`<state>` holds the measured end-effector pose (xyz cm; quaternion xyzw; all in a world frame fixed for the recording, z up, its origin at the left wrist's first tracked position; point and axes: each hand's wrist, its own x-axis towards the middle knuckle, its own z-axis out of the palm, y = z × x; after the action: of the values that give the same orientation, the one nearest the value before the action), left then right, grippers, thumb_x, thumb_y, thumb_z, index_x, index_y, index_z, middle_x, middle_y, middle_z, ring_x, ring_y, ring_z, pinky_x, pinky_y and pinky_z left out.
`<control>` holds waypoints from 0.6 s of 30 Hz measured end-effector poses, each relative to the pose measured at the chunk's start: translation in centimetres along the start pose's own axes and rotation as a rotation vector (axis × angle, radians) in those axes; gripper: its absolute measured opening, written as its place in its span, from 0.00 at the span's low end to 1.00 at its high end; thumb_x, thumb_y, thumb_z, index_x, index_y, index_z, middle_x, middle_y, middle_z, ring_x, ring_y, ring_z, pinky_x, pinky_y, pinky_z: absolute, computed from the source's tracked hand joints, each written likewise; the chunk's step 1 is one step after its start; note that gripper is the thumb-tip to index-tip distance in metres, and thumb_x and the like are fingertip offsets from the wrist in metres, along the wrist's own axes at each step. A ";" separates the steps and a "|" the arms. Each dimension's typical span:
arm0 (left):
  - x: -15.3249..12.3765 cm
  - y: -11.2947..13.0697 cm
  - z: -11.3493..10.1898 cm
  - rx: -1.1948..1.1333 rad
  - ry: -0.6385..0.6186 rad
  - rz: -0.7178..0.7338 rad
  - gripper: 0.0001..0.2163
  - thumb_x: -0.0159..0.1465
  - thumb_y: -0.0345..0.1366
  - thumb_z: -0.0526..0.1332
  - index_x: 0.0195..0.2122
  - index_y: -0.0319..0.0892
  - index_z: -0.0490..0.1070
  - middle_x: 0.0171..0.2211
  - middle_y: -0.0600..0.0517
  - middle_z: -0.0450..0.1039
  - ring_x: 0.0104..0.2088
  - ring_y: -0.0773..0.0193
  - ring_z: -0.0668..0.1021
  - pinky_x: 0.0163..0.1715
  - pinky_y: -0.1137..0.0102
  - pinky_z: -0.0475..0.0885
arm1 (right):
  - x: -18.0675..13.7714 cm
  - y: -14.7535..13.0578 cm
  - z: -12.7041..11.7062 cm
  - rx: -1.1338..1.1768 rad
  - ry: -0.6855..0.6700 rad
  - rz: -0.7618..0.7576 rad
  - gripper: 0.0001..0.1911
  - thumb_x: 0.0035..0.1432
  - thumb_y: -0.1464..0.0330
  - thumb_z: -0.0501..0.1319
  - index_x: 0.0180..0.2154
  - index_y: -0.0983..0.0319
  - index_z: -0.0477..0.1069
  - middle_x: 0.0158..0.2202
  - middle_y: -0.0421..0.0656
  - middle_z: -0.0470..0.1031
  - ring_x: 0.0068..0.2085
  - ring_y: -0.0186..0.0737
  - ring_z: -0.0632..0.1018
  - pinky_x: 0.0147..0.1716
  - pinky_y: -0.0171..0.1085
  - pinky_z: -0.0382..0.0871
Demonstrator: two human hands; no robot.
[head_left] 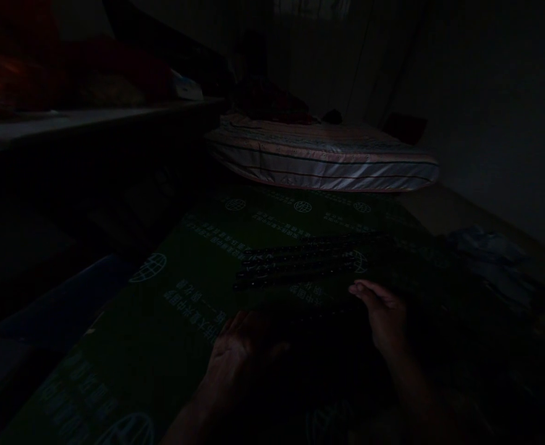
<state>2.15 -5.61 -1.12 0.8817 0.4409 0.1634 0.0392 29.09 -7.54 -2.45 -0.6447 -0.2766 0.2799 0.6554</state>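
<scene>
The room is very dark. My left hand (pixel 238 355) lies low over a green mat (pixel 161 296) printed with white globes and lettering, palm showing and fingers stretched toward a dark mass of material (pixel 319 334) between my hands. My right hand (pixel 381 312) rests on that material's far edge, fingers held together and bent down onto it. What they grip is lost in shadow. Just beyond the hands, several long dark strips dotted with small shiny points (pixel 300 262) lie side by side on the mat.
A striped, folded mattress (pixel 323 161) lies on the floor beyond the mat. A low shelf or tabletop (pixel 91 117) with red bundles runs along the left. Pale crumpled material (pixel 490 253) sits at the right, near a wall.
</scene>
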 end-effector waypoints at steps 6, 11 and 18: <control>0.1 -0.2 0.2 -0.001 0.016 0.008 0.17 0.63 0.50 0.55 0.41 0.42 0.72 0.37 0.47 0.75 0.37 0.58 0.77 0.34 0.65 0.73 | 0.4 -0.4 0.1 0.184 0.041 0.058 0.14 0.38 0.64 0.70 0.29 0.64 0.76 0.26 0.44 0.79 0.31 0.44 0.80 0.36 0.44 0.74; 0.1 -0.3 0.3 0.012 0.007 0.017 0.18 0.63 0.51 0.54 0.41 0.42 0.72 0.38 0.47 0.75 0.38 0.57 0.77 0.36 0.64 0.73 | 0.6 -0.9 -0.1 0.270 0.039 0.101 0.14 0.37 0.66 0.69 0.30 0.65 0.76 0.25 0.44 0.79 0.30 0.43 0.80 0.36 0.44 0.74; 0.4 0.0 -0.2 0.021 0.008 0.017 0.20 0.64 0.53 0.51 0.41 0.43 0.73 0.37 0.47 0.76 0.36 0.59 0.77 0.35 0.65 0.73 | 0.8 -1.0 -0.4 0.326 0.035 0.104 0.14 0.38 0.65 0.69 0.30 0.65 0.75 0.24 0.44 0.79 0.28 0.43 0.80 0.35 0.45 0.75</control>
<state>2.27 -5.32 -0.87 0.8852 0.4350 0.1624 0.0269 29.98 -7.26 -1.46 -0.5480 -0.1824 0.3435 0.7405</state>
